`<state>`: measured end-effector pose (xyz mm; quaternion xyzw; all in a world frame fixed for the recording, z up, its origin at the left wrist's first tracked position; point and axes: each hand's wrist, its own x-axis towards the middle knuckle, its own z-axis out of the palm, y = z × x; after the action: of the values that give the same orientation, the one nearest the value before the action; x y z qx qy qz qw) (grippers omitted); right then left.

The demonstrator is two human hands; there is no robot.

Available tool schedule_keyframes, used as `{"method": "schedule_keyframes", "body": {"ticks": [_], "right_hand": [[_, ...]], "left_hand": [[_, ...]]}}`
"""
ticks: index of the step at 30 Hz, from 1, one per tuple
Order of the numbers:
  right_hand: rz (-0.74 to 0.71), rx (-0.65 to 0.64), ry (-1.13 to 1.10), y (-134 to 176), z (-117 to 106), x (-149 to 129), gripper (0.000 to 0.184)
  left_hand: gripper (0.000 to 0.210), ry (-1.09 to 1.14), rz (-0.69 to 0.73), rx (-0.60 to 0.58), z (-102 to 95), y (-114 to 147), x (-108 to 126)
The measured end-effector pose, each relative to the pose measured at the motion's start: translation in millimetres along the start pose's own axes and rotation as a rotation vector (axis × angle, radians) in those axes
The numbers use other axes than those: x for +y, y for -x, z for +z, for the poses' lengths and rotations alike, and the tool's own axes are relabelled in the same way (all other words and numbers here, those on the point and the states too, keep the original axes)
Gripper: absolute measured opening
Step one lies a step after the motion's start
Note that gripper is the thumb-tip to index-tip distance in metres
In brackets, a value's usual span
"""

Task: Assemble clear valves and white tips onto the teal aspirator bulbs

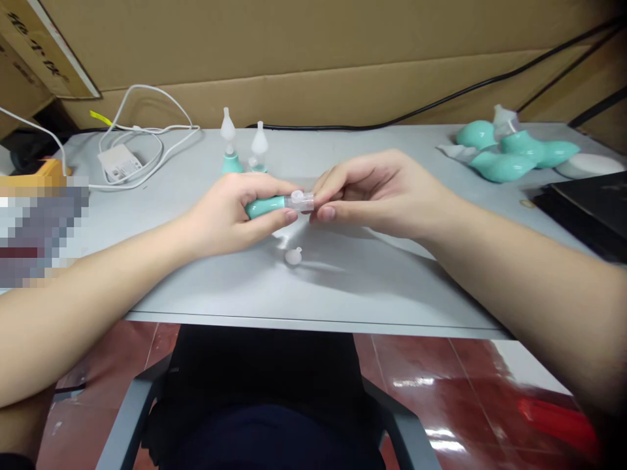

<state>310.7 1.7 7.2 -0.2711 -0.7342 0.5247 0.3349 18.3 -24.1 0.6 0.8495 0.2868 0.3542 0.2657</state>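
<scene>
My left hand (232, 212) is closed round the teal bulb of a nasal aspirator (267, 206), holding it level above the table. The aspirator's clear tube (300, 201) points right, toward my right hand (377, 196). There, my right thumb and fingers pinch at the tube's open end; whether a small part sits between them is hidden. Below the hands, a small whitish nozzle tip (294, 256) lies on the table. Behind my left hand stand two pieces with white pointed tips: one on a teal base (232, 163), the other a clear piece (259, 147).
Several teal bulbs (514, 156) lie at the back right, near a white round piece (590, 165) and a black flat object (588, 209). A white adapter (119, 162) with looped cable lies at the back left. Cardboard (318, 52) walls the table's (235, 287) back.
</scene>
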Motion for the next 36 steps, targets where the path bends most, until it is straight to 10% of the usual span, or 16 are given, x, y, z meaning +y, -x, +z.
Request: {"method": "schedule_keyframes", "body": {"ticks": [9,36], "right_hand": [[-0.145,-0.23,0.485,1.9,-13.1,8.6,0.027],[-0.289,-0.397,0.48,8.0,8.5,11.9,0.019]], "left_hand": [[0.028,-0.086,-0.09,-0.048,-5.4,1.3,-1.4],[0.03,-0.159,-0.057,-0.104,-2.2,4.6,-9.1]]}}
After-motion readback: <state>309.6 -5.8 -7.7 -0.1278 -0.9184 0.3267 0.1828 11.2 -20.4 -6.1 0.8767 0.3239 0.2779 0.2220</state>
